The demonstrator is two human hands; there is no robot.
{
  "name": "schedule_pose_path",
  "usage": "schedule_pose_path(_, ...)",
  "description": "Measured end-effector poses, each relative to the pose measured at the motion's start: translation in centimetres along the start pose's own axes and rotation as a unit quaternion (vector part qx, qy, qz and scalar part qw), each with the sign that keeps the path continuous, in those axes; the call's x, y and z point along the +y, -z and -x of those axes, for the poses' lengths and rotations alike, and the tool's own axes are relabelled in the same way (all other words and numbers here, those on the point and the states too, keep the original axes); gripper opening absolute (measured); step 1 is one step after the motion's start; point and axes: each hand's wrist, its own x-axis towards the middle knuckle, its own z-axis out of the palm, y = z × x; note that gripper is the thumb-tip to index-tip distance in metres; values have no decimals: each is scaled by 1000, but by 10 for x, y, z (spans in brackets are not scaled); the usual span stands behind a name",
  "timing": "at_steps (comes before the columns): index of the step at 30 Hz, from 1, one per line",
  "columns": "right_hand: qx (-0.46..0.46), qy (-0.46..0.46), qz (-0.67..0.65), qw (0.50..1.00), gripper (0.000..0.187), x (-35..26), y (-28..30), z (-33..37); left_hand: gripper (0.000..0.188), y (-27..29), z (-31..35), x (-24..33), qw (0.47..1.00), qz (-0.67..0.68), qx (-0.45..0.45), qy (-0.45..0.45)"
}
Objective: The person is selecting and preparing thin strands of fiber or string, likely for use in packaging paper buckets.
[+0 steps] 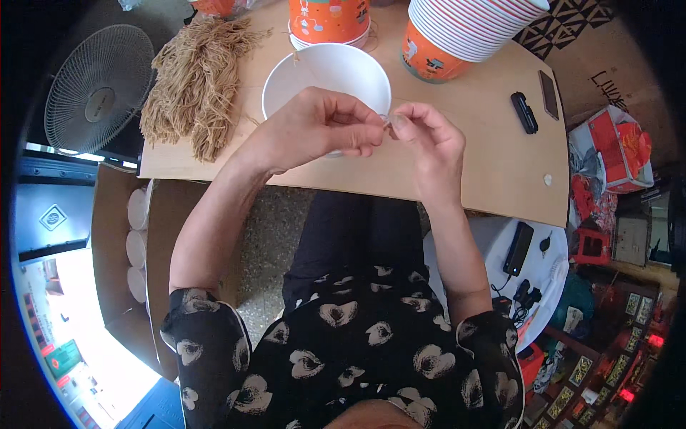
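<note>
My left hand (314, 132) and my right hand (427, 136) meet above the near edge of the table, both closed in a pinch with fingertips almost touching. Something tiny and pale sits between the fingertips, too small to make out. Right behind my left hand is a white paper bucket (332, 68), its inside facing up and its lower part partly hidden by my fingers. A thick bundle of tan strings (193, 86) lies on the table to the left of the bucket.
The wooden table (493, 164) bears an orange printed bucket (329, 21), a stack of nested buckets (464, 36), a black device (524, 113) and a phone (549, 94). At left stand a fan (100, 104) and a cardboard box (118, 286). A white stool (493, 243) holds a charger (517, 248).
</note>
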Motion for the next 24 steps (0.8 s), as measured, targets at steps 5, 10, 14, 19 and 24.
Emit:
schedule_pose_path(5,-15,-44,-136,990,19,13,6,-5,22,0,-2,1,999,-43,-14,26)
schedule_pose_path(10,6,-29,-179,983,17,10,-2,-6,22,1,-3,-2,998,-59,-27,19)
schedule_pose_path(14,-6,-46,-194,980,15,6,-2,-7,21,1,-2,0,998,-55,-30,31)
schedule_pose_path(19,-13,-31,-170,985,16,4,4,-9,21,1,-1,0,999,-35,-23,25)
schedule_pose_path(24,-41,-40,-49,997,18,-2,15,-8,21,0,1,2,999,-42,7,32)
